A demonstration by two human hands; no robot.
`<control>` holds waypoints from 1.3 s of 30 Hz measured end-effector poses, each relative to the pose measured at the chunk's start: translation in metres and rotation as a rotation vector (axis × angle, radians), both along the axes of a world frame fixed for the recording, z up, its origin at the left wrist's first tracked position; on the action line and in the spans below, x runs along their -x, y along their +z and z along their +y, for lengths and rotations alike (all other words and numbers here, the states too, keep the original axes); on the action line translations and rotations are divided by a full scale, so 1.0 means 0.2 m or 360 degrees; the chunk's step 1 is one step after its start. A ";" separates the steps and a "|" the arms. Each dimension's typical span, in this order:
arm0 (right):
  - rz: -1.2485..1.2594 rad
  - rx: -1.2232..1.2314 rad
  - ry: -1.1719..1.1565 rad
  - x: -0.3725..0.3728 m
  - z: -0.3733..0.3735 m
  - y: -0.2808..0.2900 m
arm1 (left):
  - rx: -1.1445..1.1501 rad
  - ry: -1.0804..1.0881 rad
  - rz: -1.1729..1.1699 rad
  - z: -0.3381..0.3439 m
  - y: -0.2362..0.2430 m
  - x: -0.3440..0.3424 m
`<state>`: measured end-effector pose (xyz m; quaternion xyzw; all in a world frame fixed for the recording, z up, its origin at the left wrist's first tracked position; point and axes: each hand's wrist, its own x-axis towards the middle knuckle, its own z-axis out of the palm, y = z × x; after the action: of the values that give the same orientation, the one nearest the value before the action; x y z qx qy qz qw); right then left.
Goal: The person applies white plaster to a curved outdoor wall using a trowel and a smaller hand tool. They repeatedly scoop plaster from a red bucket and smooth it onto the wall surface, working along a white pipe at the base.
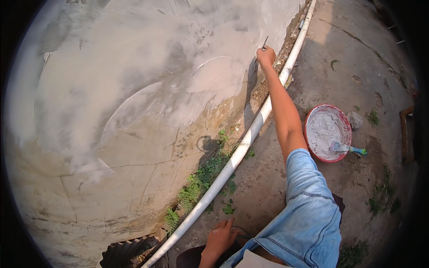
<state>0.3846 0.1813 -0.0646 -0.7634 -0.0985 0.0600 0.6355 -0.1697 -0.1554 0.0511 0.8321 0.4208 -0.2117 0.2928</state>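
My right hand [266,56] reaches out at the end of a straight arm, close to the lower far part of the plastered wall [134,58]. It is closed round a flat plastering tool [265,42], seen nearly edge-on, with a thin dark end showing past the fist. The rest of the tool is mostly hidden by the hand. Pale, wet-looking plaster with curved ridges coats the wall, which stays brownish and cracked lower down. Down by my bent leg, my left hand [220,240] rests with fingers stretched and apart, holding nothing.
A red-rimmed tub [306,132] of whitish plaster stands on the ground right of my arm. Inside it leans a putty knife [349,148] with a blue-green handle. A long white pipe [232,163] runs along the wall's foot, beside green plants [196,187]. A stone [355,120] lies by the tub.
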 end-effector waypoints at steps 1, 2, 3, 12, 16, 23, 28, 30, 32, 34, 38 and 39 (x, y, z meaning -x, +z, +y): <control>-0.0210 -0.0021 -0.0053 0.06 0.01 0.11 | -0.0003 -0.0010 -0.0039 0.00 -0.01 0.01; -0.0421 -0.0035 -0.0114 0.11 0.01 0.21 | 0.0000 -0.0028 -0.0080 0.00 -0.03 0.01; -0.0474 -0.0074 -0.0095 0.15 0.00 0.31 | 0.0011 -0.0040 -0.0073 0.01 -0.04 0.00; -0.1090 -0.0532 0.0194 0.41 -0.37 0.45 | 0.0025 -0.0137 -0.0024 0.10 -0.13 -0.10; -0.0750 -0.0158 -0.0270 -0.02 -0.41 0.09 | -0.0041 -0.0163 -0.0064 0.14 -0.07 -0.18; -0.0671 -0.0141 -0.0225 -0.11 -0.02 0.14 | 0.0004 -0.0101 -0.0011 0.08 -0.13 -0.10; -0.0924 -0.0603 0.0064 0.35 -0.12 0.57 | 0.0112 -0.0091 0.0044 0.07 -0.06 -0.19; -0.1064 -0.0685 0.0330 0.49 -0.24 0.63 | 0.0128 -0.0080 0.0052 0.07 -0.06 -0.19; -0.1202 -0.0756 0.0108 0.42 -0.33 0.55 | 0.0120 -0.0050 0.0025 0.09 -0.09 -0.17; -0.1000 -0.0412 -0.0134 0.22 -0.40 0.39 | 0.0072 -0.0050 -0.0017 0.10 -0.07 -0.17; -0.0633 0.0186 -0.0449 -0.27 -0.31 -0.23 | -0.0029 -0.0129 0.0035 0.08 -0.02 -0.18; -0.0495 0.0028 -0.0382 -0.38 -0.25 -0.38 | -0.0012 -0.0153 0.0053 0.09 -0.02 -0.18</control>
<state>0.4600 0.1314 -0.1412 -0.7753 -0.1032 -0.1341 0.6085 -0.1346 -0.1383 0.0464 0.8489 0.3858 -0.2377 0.2722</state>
